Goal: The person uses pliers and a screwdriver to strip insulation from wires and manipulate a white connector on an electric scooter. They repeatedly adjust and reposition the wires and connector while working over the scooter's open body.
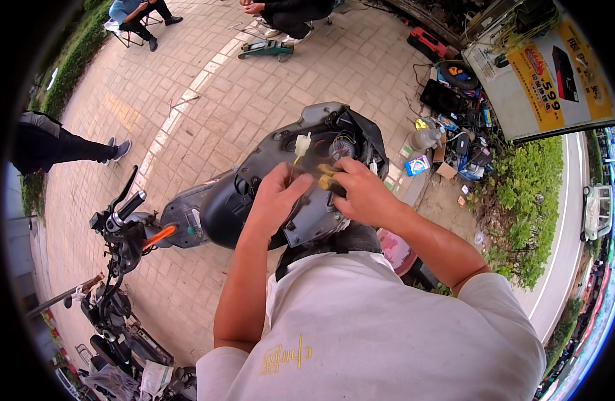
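Observation:
Both hands work over the opened rear body of a scooter (314,227), its grey plastic shell and wiring exposed. My left hand (275,195) is closed, thumb and fingers pinched together; what they hold is too blurred to name. Just above its fingertips a white plastic connector (302,144) stands up on a yellowish wire. In my right hand (362,192) is a small yellow-handled tool (327,176), smeared by motion, close to the left fingertips. A bundle of wires (343,147) lies in the opening beyond the right hand. The black seat (226,210) is left of my left hand.
At the right stand tools and boxes in a pile (462,144), a plastic jug (424,139) and a sign board (545,73). A green floor jack (267,49) sits ahead on the paving, near seated people. Someone stands at the left. Another two-wheeler (113,314) is lower left.

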Motion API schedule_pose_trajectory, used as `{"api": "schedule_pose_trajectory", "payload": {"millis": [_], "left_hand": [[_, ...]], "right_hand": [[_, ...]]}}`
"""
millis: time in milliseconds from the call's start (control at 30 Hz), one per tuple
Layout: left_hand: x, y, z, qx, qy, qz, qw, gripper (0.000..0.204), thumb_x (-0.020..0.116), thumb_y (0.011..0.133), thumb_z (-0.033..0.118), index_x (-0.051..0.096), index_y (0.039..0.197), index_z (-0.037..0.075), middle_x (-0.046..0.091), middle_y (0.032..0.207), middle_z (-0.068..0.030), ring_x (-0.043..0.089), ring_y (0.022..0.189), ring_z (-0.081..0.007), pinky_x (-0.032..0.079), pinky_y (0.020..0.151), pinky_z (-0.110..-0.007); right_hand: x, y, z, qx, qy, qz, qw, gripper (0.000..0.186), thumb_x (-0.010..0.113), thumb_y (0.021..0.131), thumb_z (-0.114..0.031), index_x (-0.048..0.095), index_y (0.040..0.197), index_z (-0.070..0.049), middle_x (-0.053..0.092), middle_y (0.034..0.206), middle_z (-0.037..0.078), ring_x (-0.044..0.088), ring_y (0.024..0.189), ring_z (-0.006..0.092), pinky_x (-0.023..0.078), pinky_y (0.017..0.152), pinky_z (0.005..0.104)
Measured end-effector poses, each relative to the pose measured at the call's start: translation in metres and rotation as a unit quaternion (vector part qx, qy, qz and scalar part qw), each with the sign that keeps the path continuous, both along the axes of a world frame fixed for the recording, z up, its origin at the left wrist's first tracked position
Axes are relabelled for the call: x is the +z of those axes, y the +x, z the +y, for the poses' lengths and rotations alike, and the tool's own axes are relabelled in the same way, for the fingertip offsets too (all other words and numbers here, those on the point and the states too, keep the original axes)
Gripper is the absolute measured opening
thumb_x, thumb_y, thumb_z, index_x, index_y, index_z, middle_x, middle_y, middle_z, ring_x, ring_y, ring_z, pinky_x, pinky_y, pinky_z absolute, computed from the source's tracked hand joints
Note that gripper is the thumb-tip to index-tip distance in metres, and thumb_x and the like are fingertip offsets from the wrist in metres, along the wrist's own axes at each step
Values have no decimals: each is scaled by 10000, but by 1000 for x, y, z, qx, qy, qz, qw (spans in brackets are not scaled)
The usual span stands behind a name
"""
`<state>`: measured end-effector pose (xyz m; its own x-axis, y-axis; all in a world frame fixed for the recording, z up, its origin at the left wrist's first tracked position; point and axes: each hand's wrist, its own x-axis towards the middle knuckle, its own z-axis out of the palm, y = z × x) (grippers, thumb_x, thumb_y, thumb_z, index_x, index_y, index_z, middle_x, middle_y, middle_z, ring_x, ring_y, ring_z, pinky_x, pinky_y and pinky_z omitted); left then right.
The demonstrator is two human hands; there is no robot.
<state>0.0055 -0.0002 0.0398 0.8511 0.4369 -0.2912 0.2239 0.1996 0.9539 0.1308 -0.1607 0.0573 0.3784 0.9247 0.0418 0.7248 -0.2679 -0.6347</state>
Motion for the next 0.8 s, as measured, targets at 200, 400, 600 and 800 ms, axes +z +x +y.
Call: {"api": "schedule_pose_trajectory", "payload": {"millis": [200,400,600,800], "left_hand": [[8,1,-1,-13,117,46,992,255,641,906,225,563,925,-17,567,760,-30,493,698,-86,432,615,-258],[19,4,-9,-18,123,13,992,335,633,929,307,526,936,-10,481,731,-4,408,689,-101,392,620,-262],[17,2,-8,-12,114,6,993,316,627,935,285,519,931,-12,494,732,-12,412,688,-110,400,627,-269],[17,2,-6,-23,128,40,991,283,640,929,254,536,953,-9,476,725,12,388,674,-83,386,613,-250]], "right_hand": [[-5,-2,1,1,1,25,1000,311,616,742,-84,617,1017,60,529,1147,202,533,1061,379,454,931,416],[-2,-3,1,18,-20,-1,1000,338,616,735,-84,598,1037,67,508,1173,213,522,1069,387,448,937,423],[-1,-4,2,22,-19,-18,999,320,615,733,-83,596,1011,75,504,1163,221,520,1064,392,448,935,426],[-7,-8,1,-5,5,44,999,254,613,751,-82,611,959,65,533,1130,211,545,1035,383,464,901,426]]}}
